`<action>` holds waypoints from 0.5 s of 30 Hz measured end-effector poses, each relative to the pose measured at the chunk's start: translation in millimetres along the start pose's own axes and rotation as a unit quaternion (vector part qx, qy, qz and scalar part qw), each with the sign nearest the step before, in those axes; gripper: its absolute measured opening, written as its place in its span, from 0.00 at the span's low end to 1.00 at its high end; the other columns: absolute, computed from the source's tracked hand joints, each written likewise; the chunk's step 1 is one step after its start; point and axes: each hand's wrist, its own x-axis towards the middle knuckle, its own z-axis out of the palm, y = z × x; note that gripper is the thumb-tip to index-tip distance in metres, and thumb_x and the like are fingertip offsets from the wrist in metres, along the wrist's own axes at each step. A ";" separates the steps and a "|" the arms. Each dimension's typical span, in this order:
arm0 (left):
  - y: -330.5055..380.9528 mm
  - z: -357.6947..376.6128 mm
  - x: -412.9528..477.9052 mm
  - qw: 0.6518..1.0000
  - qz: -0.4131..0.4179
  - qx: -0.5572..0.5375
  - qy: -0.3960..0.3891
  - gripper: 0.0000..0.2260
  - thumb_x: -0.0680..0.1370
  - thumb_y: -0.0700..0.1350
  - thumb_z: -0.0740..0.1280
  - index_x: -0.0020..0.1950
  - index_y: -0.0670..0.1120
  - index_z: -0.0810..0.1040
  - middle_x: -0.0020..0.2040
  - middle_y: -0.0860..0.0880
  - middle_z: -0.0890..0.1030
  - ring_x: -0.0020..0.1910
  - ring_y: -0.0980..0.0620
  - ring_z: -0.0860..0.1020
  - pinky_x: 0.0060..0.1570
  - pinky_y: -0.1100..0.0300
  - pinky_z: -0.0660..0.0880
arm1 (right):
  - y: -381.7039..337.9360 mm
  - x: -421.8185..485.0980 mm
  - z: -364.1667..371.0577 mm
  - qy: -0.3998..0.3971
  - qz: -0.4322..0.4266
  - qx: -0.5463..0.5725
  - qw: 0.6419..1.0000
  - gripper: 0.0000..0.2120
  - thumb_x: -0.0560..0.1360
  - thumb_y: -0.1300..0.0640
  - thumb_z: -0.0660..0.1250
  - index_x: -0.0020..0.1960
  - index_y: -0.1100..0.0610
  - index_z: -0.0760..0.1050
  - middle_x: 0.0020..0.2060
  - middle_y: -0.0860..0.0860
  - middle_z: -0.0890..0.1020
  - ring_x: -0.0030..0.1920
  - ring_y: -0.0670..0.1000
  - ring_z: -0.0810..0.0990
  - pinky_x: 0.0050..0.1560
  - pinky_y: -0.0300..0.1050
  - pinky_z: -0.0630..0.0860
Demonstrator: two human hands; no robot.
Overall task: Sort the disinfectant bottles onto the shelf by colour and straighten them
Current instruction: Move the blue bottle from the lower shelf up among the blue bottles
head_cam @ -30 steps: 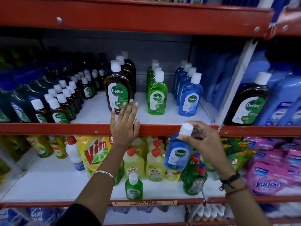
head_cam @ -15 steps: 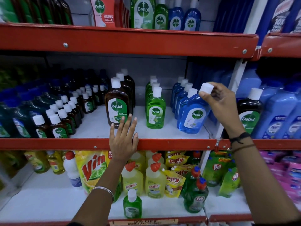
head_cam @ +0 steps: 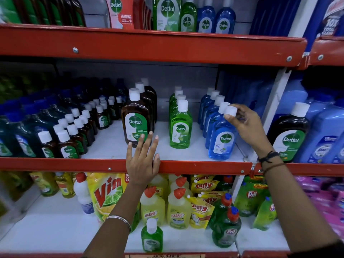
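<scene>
Right now the red shelf point(head_cam: 186, 167) runs across the middle of the frame, and your bottles stand on its white deck in colour rows. At centre left you have the brown bottles point(head_cam: 136, 118), lined up front to back with the large labelled one in front. At centre stands the green row point(head_cam: 181, 125), upright and facing forward. Just right of centre is the blue row point(head_cam: 210, 110), and the blue bottle point(head_cam: 222, 138) stands at its front, close to the shelf's edge, base on the deck and leaning slightly toward the row. Your right hand point(head_cam: 245, 123) grips that bottle by its white cap point(head_cam: 231, 111), thumb and fingertips pinched around it. Your left hand point(head_cam: 142, 161) is released, fingers spread, palm lying flat over the shelf's red front lip at lower centre, fingertips reaching up just in front of the big brown bottle; you hold nothing in it. At lower centre, on the shelf below, a small green bottle point(head_cam: 152, 237) stands alone near the front.
</scene>
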 end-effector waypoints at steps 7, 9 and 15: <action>0.4 -0.3 0.1 1.000 0.000 0.001 0.000 0.23 0.81 0.51 0.49 0.74 0.49 0.65 0.73 0.49 0.68 0.73 0.50 0.65 0.70 0.45 0.59 | 0.7 -7.5 1.9 0.025 -0.005 -0.018 1.000 0.17 0.71 0.55 0.72 0.58 0.57 0.75 0.47 0.51 0.81 0.44 0.44 0.78 0.44 0.27 0.73; 0.6 -0.8 0.0 1.000 -0.003 0.002 -0.005 0.23 0.81 0.51 0.49 0.74 0.49 0.65 0.74 0.49 0.68 0.73 0.50 0.65 0.70 0.45 0.59 | -0.2 -8.4 3.9 0.039 -0.003 -0.025 0.999 0.18 0.70 0.54 0.72 0.58 0.58 0.75 0.46 0.50 0.81 0.44 0.43 0.78 0.43 0.26 0.72; 2.4 -5.8 0.4 1.000 -0.010 -0.008 -0.019 0.23 0.81 0.51 0.51 0.75 0.49 0.64 0.74 0.49 0.67 0.74 0.51 0.63 0.71 0.44 0.58 | -2.6 -14.0 7.3 0.057 0.022 -0.051 0.997 0.22 0.70 0.50 0.72 0.60 0.58 0.73 0.51 0.53 0.81 0.47 0.48 0.77 0.45 0.26 0.71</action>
